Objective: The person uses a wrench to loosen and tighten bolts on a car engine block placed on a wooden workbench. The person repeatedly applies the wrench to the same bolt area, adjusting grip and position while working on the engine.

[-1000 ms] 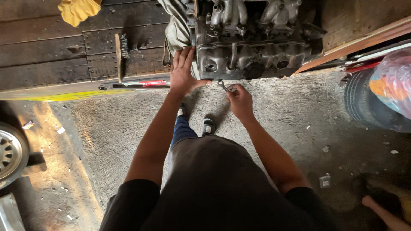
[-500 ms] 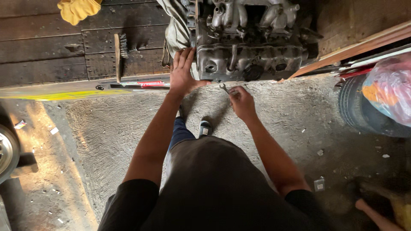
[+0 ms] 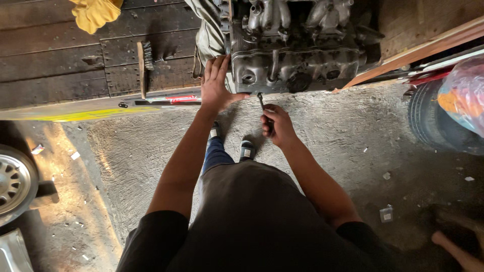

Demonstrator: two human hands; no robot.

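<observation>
We see the engine block [image 3: 297,55] sitting at the front edge of the dark wooden platform [image 3: 55,65], over the concrete floor [image 3: 343,141]. Left hand [image 3: 217,85] is spread flat, fingers apart, on the block's left front corner. Right hand [image 3: 279,126] is clamped around a wrench [image 3: 262,103], its tip up at the block's lower front edge. Wire brush [image 3: 144,65] lies on the platform left of the block, yellow rag [image 3: 96,12] at the back edge. Tyre [image 3: 433,121] stands on the floor at right.
</observation>
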